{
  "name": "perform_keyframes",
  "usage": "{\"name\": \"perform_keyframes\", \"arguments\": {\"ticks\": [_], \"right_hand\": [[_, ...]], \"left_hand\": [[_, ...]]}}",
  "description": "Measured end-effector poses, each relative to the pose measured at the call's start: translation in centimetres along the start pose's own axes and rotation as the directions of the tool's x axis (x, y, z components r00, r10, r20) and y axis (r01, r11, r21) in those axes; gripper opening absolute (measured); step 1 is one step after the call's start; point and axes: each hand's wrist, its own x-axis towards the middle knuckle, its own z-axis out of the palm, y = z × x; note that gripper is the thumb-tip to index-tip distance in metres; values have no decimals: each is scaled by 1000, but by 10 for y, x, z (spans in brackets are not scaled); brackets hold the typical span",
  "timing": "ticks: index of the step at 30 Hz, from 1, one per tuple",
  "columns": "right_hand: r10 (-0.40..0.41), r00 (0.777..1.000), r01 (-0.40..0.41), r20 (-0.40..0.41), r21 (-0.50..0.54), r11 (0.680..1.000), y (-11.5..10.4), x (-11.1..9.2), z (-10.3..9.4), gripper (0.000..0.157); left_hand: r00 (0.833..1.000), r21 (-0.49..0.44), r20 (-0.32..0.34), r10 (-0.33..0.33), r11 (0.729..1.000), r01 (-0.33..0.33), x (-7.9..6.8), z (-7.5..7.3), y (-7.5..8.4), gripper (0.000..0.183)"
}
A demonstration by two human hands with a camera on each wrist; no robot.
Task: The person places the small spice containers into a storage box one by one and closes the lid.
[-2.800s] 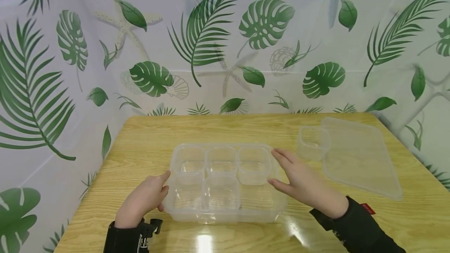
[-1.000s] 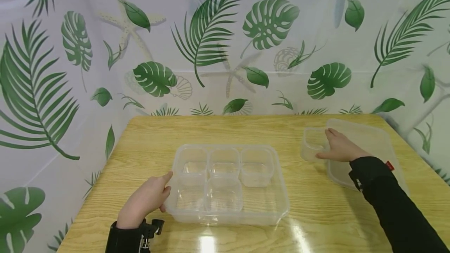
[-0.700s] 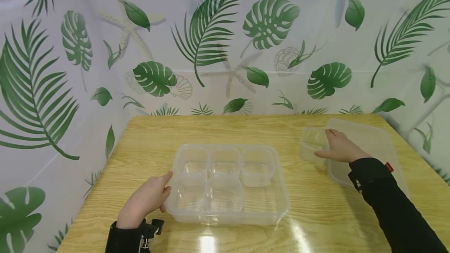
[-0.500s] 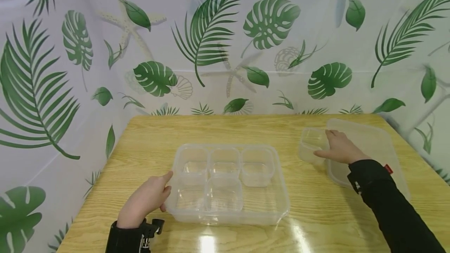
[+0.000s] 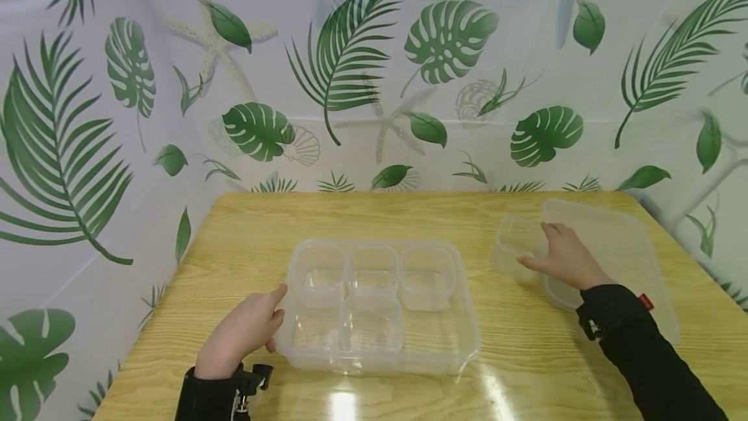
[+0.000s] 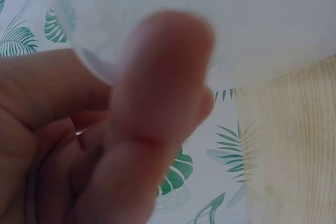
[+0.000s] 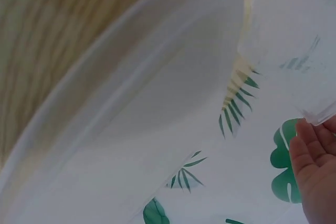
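One small clear container (image 5: 514, 242) is standing out near the right side of the tabletop (image 5: 263, 219), apparently tilted, just beside a large translucent lid (image 5: 622, 245). The person's right hand (image 5: 567, 255) is holding it, thumb and fingers clamping on its right side; whether its base is touching the wood-grain surface is hard to tell. The lid is lying flat, partly beneath that hand and forearm. Well to the left, a large clear box (image 5: 435, 361) is sitting upright. Inside it, five similar containers (image 5: 373, 327) are standing in two rows, three behind and two in front. The left hand (image 5: 242, 330) is gripping the box's left end, its fingers and thumb pinching the wall. Both wrists are bearing black cuffs; a small red tag (image 5: 646, 302) is showing on the right sleeve (image 5: 648, 359), its pale lettering too small to read. Behind everything, a white cloth (image 5: 374, 51) is hanging, printed with green leaves, starfish and shells.
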Motion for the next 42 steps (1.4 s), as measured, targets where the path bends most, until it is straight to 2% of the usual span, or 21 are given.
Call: {"name": "perform_keyframes", "arguments": {"ticks": [5,9,15,20,25,28,32,34,38,42], "right_hand": [[-28,995,35,-96,72,997,-13,-10,-1,95],[-81,972,102,-220,85,991,-36,-17,-9,92],[-193,912,228,-363,57,972,-81,-35,-21,90],[-330,836,369,-438,5,929,-110,-55,-24,90],[-415,792,451,-447,-29,892,-130,-72,-18,91],[-475,755,502,-452,-70,862,-137,-78,-9,90],[-553,694,561,-461,-134,817,-143,-81,5,88],[-580,674,581,-458,-156,799,-145,-82,11,87],[-615,654,611,-442,-172,773,-149,-85,20,89],[-624,655,621,-427,-167,766,-151,-89,28,91]], "left_hand": [[1000,4,3,-4,1000,4,0,0,0,48],[1000,16,-2,-5,1000,5,0,0,0,48],[1000,13,3,-2,1000,2,-1,1,1,48],[1000,9,9,-5,1000,5,-1,1,2,48],[1000,17,14,-5,1000,5,0,0,2,49],[1000,13,13,-1,1000,1,0,0,2,48],[1000,6,10,2,1000,-2,0,0,2,49],[1000,6,12,3,1000,-3,0,0,2,49],[1000,3,11,-3,1000,3,0,1,2,49],[1000,1,3,2,1000,-2,0,1,1,49]]}}
